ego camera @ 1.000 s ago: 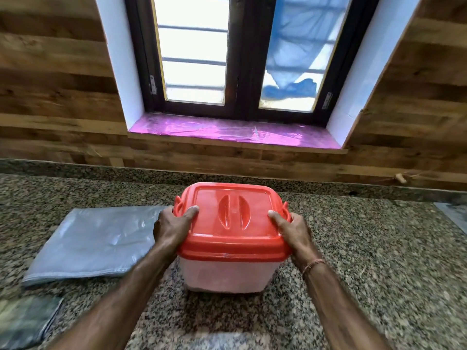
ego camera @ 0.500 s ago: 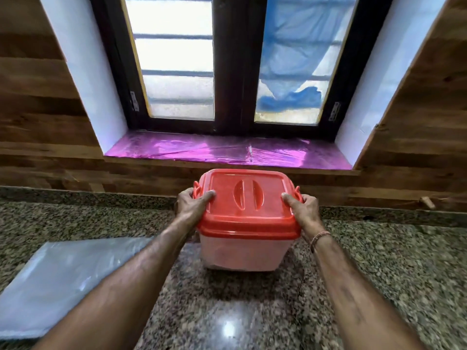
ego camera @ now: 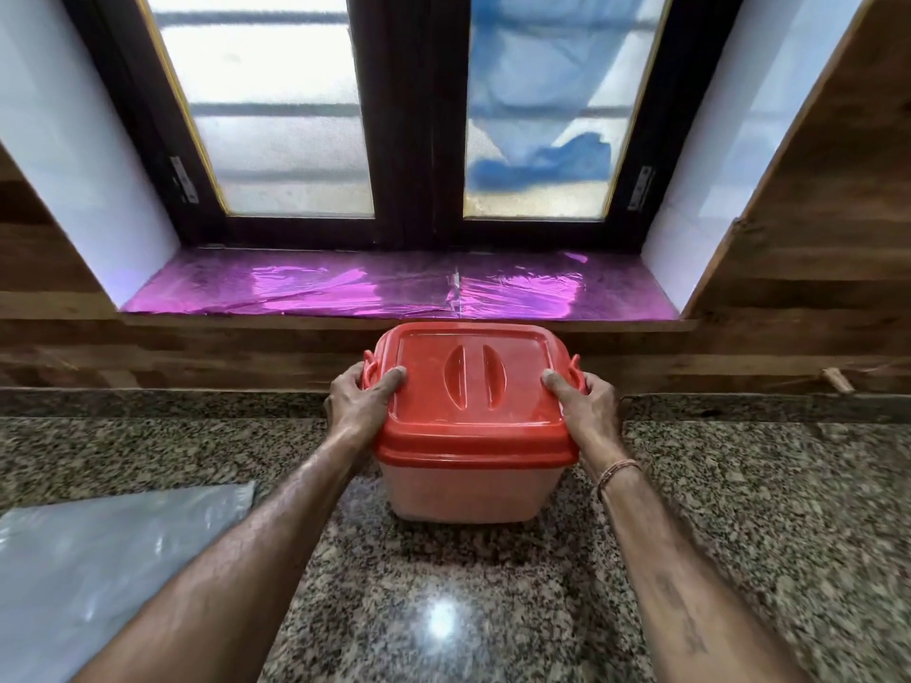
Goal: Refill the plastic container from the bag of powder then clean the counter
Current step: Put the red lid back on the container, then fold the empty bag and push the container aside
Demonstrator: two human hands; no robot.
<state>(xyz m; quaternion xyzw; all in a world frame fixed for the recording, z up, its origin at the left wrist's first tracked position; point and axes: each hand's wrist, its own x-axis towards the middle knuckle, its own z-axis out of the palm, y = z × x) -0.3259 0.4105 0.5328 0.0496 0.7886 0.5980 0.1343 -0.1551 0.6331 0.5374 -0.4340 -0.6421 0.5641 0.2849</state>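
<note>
A clear plastic container [ego camera: 471, 492] with a closed red lid [ego camera: 471, 386] sits near the back of the granite counter [ego camera: 739, 510], just below the window sill. My left hand [ego camera: 357, 399] grips its left side, thumb on the lid. On the other side my right hand [ego camera: 586, 401] holds it the same way. A flat, empty-looking grey plastic bag [ego camera: 98, 549] lies on the counter at the lower left, apart from the container.
A window sill covered in shiny pink foil [ego camera: 394, 290] runs just behind the container, under a dark-framed window [ego camera: 402, 140]. Wooden wall panels [ego camera: 813, 288] flank it. A small wooden peg [ego camera: 835, 379] sticks out of the wall at the right.
Both hands have carried or slid the container away from me toward the wall under the window. The view has tilted up, and the grey bag now lies lower left.
</note>
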